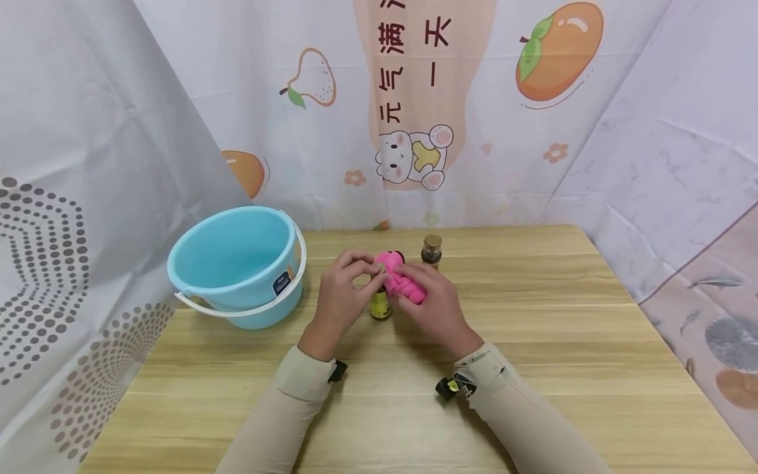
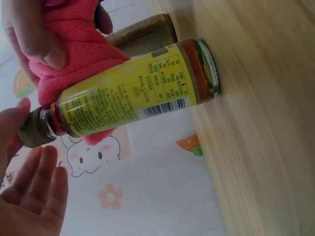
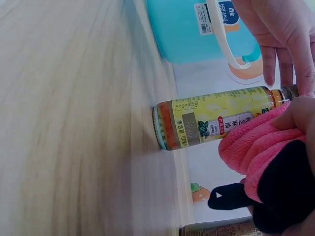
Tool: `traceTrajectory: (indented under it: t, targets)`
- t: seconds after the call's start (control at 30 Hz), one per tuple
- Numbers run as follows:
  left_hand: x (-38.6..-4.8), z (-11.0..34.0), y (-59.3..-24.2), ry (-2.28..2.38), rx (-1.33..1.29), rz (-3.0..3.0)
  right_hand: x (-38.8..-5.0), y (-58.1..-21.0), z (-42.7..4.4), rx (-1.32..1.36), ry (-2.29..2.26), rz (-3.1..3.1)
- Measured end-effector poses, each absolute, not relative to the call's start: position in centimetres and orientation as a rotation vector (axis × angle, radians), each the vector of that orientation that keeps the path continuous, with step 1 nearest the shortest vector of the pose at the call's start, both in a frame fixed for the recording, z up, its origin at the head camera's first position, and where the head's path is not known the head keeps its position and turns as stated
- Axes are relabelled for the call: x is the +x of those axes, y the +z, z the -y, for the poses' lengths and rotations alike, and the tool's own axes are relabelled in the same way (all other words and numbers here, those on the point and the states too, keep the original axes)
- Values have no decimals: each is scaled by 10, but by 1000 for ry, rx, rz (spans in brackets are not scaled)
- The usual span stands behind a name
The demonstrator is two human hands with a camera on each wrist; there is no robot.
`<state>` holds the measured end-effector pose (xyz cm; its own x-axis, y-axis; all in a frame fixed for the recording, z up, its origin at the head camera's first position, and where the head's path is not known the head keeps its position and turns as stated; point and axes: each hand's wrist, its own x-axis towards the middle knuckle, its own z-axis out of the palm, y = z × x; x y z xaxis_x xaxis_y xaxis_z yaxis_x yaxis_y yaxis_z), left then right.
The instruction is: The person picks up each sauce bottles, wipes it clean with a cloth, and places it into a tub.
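A small glass bottle (image 2: 128,93) with a yellow label stands upright on the table, reddish-brown liquid showing at its base. My left hand (image 1: 343,289) pinches the bottle's dark gold cap (image 2: 35,129) between thumb and finger, its other fingers loosely extended. Bunched in my right hand (image 1: 437,304) is a pink plush cloth (image 1: 408,287), which lies against the side of the bottle. In the right wrist view, the cloth has a black part (image 3: 288,179) with a loop. A second, darker bottle (image 1: 431,250) with a gold cap stands just behind my right hand, partly hidden.
To the left on the wooden table (image 1: 545,342) stands a light blue bucket (image 1: 237,299), its white handle (image 1: 260,308) hanging down in front. A printed curtain (image 1: 491,131) hangs along the table's back edge, with more curtains at both sides.
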<state>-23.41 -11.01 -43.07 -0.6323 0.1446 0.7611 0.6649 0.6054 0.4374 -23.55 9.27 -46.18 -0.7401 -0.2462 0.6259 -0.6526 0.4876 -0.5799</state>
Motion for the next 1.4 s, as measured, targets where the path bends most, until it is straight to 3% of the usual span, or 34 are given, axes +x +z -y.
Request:
traceTrajectory:
  t: [0.97, 1.4]
  targets:
    - [-231, 111, -428, -909, -597, 2197, -239, -476, -95, 660, 1084, 2618]
    - [-232, 111, -429, -948, -607, 2170, -234, -465, -95, 633, 1116, 2544]
